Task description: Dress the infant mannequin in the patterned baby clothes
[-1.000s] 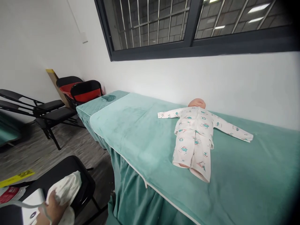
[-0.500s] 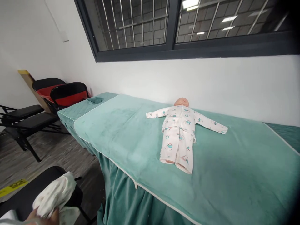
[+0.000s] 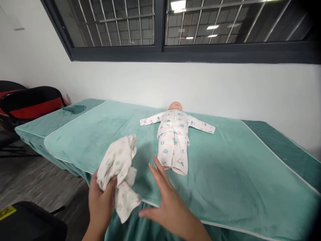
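Note:
My left hand [image 3: 102, 197] grips a bunched white cloth garment [image 3: 116, 160] with a small print, held up over the near edge of the bed; its exact kind is hidden by the folds. To its right, my right hand [image 3: 168, 201] is open with fingers spread, holding nothing, a short gap from the cloth. Beyond the hands a baby doll [image 3: 175, 106] lies on its back on the green bed cover [image 3: 215, 167]. It wears a white printed pajama top [image 3: 173, 123] with arms outstretched and matching pants [image 3: 173, 152].
Black and red folding chairs [image 3: 35, 102] stand at the left end of the bed. A black chair seat [image 3: 30, 221] with a yellow label is at the lower left. Behind the bed rise a white wall [image 3: 120, 82] and a dark-framed window [image 3: 160, 50].
My left hand has lifted the bunched cloth from the black chair and brought it right, over the bed edge. My right hand has come into view. The camera has turned right.

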The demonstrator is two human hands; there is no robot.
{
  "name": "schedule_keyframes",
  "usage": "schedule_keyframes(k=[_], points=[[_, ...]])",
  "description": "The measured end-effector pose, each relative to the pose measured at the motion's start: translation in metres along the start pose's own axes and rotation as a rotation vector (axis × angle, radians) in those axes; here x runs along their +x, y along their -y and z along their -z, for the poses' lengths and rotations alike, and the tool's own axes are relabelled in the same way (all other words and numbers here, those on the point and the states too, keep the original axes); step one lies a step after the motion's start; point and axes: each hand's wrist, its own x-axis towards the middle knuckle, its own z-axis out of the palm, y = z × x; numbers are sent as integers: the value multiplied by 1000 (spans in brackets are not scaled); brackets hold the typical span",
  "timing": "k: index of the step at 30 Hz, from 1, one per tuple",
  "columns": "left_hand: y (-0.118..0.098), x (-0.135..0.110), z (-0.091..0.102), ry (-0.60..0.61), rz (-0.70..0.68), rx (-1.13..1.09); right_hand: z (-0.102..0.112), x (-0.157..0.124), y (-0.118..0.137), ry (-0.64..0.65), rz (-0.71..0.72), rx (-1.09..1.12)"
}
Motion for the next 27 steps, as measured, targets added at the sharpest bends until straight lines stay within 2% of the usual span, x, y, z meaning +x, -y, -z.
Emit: schedule_keyframes(k=[3, 5, 7, 12, 14, 16, 19, 22, 25, 27], points=[[-35, -11, -21, 286, 134, -241, -4, 36, 4, -28, -11, -13], [-39, -20, -30, 439, 236, -321, -8, 48, 4, -91, -1, 20], [-32, -26, -38, 519, 280, -350, -10, 52, -2, -158, 22, -4], [-6, -25, -52, 526, 371, -363, -12, 62, -26, -253, 21, -5], [-6, -21, -56, 499, 391, -335, -8, 68, -27, -300, 9, 61], [-12, -17, -56, 488, 319, -269, 1, 74, -23, -348, -10, 130], [-20, -13, -50, 562, 172, -172, 30, 72, -12, -456, -40, 164], [-23, -11, -42, 582, 101, -128, 81, 59, -8, -671, -34, 76], [-25, -11, -35, 512, 35, -111, 145, 38, -25, -913, -57, -135], [-28, -12, -30, 460, -16, -112, 182, 23, -51, -936, -175, -235]])
